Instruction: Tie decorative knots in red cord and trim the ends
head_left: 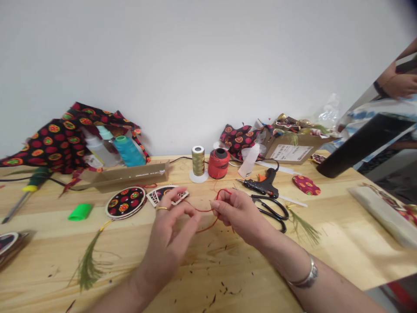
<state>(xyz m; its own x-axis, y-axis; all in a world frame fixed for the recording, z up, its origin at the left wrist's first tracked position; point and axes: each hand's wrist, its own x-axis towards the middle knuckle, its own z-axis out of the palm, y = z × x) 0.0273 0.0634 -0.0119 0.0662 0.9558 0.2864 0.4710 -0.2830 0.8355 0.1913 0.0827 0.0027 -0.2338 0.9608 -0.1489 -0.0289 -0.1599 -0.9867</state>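
Observation:
A thin red cord [204, 211] runs between my two hands above the wooden table. My right hand [233, 213] is closed, thumb and index finger pinching the cord, with a small loop standing above the fingertips. My left hand [174, 226] has its thumb and index finger curled together on the cord's other side; the exact grip is partly hidden. Behind the left fingers lies a fan-shaped ornament [159, 193], and left of it a round fabric-covered ornament [126, 202] with a green tassel [89, 265]. Black-handled scissors [270, 211] lie beside my right hand.
A red thread spool [219, 164] and an olive thread spool [198, 161] stand at the back. A black glue gun [265, 183] lies to the right, near a cardboard box [289, 150]. A screwdriver [29, 189] is at left. Another person's hand [399, 84] shows at far right.

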